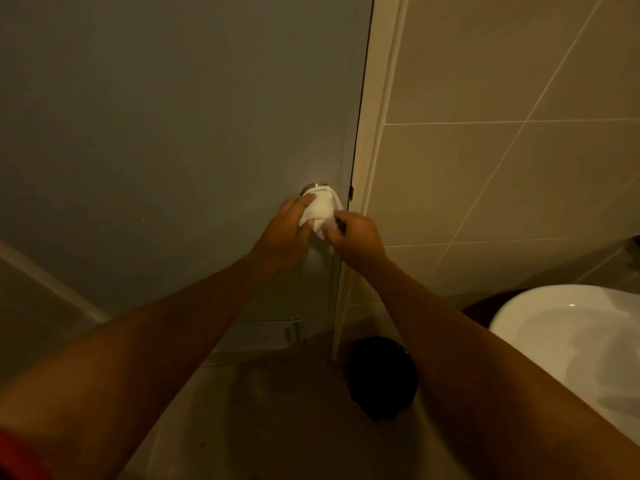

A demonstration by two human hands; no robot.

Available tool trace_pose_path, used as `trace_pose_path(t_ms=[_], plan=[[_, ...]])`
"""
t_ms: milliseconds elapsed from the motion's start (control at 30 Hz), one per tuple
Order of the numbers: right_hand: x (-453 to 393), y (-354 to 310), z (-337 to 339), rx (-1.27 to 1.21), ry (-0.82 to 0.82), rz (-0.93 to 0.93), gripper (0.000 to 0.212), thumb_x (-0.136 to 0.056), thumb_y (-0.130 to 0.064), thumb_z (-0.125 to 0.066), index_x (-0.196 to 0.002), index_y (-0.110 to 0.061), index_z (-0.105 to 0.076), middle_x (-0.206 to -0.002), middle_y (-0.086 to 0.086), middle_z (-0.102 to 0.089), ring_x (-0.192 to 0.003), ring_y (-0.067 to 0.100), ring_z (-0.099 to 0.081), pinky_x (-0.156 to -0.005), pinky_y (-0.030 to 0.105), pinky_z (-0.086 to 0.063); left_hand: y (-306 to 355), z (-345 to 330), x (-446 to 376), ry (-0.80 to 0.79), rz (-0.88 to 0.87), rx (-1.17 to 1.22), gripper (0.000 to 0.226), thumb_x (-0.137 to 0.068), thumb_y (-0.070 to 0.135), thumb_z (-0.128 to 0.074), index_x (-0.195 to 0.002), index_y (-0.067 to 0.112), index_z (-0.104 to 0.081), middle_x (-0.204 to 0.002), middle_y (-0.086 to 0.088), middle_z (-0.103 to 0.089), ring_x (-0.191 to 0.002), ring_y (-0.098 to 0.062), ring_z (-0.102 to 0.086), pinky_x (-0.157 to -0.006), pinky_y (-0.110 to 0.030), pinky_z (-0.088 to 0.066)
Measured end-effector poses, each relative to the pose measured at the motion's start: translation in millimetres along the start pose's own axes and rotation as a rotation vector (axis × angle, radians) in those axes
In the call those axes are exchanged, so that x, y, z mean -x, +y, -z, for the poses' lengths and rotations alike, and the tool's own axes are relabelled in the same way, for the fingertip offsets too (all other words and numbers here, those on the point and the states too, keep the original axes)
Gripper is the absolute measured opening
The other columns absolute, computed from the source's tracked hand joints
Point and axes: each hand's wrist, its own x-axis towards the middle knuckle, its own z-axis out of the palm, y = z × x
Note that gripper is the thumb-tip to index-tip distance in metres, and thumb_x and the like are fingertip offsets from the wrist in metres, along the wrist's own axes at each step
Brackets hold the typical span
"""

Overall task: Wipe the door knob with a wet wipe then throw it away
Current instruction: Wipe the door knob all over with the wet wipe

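Note:
A white wet wipe (321,207) is draped over the metal door knob (313,187) on the grey-blue door (173,133); only the knob's upper rim shows above the wipe. My left hand (289,233) presses the wipe from the left side, fingers curled around it. From the right, my right hand (355,237) pinches the wipe's lower right edge. The knob's front is hidden under the wipe.
A pale door frame (367,168) runs down just right of the knob, with beige wall tiles (502,150) beyond. On the floor below the hands stands a round black bin (382,375). A white sink (571,344) juts in at the lower right.

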Motion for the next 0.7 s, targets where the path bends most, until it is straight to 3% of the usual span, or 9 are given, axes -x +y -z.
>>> trace_pose_path(t_ms=[200, 367, 433, 567, 700], plan=[[3.0, -0.3, -18.4, -0.09, -0.02, -0.062, 0.027, -0.097, -0.023, -0.053, -0.09, -0.002, -0.069, -0.072, 0.009, -0.059, -0.068, 0.02, -0.055, -0.065, 0.03, -0.044, 6.0, 6.7, -6.6, -0.049, -0.154, -0.076, 0.043, -0.095, 0.009, -0.045, -0.137, 0.01, -0.052, -0.141, -0.014, -0.042, -0.128, -0.029, -0.046, -0.11, -0.041, -0.042], [-3.9, 7.2, 0.3, -0.053, 0.065, -0.065, 0.017, -0.092, -0.016, -0.057, -0.088, -0.008, -0.071, -0.074, 0.002, -0.06, -0.063, 0.013, -0.054, -0.062, 0.022, -0.042, 3.7, 11.2, -1.7, -0.011, -0.101, -0.114, 0.042, -0.098, 0.018, -0.049, -0.14, 0.014, -0.048, -0.135, -0.011, -0.047, -0.12, -0.022, -0.05, -0.097, -0.024, -0.04], [-7.9, 8.0, 9.5, -0.087, 0.106, -0.089, 0.015, -0.09, -0.013, -0.059, -0.091, -0.01, -0.074, -0.077, 0.001, -0.065, -0.062, 0.007, -0.056, -0.063, 0.016, -0.043, -1.9, 11.7, 1.8, 0.018, -0.072, -0.104, 0.041, -0.099, 0.025, -0.05, -0.138, 0.012, -0.05, -0.131, -0.012, -0.054, -0.114, -0.021, -0.054, -0.094, -0.025, -0.043], [-12.9, 6.4, 17.2, -0.07, 0.103, -0.072, 0.012, -0.087, -0.013, -0.063, -0.09, -0.012, -0.075, -0.082, 0.004, -0.069, -0.073, 0.016, -0.063, -0.075, 0.028, -0.053, -4.3, 9.1, 8.5, 0.053, 0.027, -0.011, 0.036, -0.098, 0.027, -0.052, -0.131, 0.012, -0.055, -0.121, -0.01, -0.064, -0.101, -0.016, -0.058, -0.085, -0.026, -0.046], [-10.5, 5.5, 17.8, -0.087, 0.124, -0.061, 0.006, -0.081, -0.01, -0.068, -0.081, -0.004, -0.069, -0.09, 0.005, -0.058, -0.078, 0.015, -0.056, -0.072, 0.022, -0.045, 0.0, 11.7, 7.0, 0.119, 0.035, -0.023, 0.021, -0.097, 0.02, -0.053, -0.113, 0.01, -0.063, -0.112, -0.011, -0.066, -0.098, -0.019, -0.06, -0.079, -0.023, -0.041]])
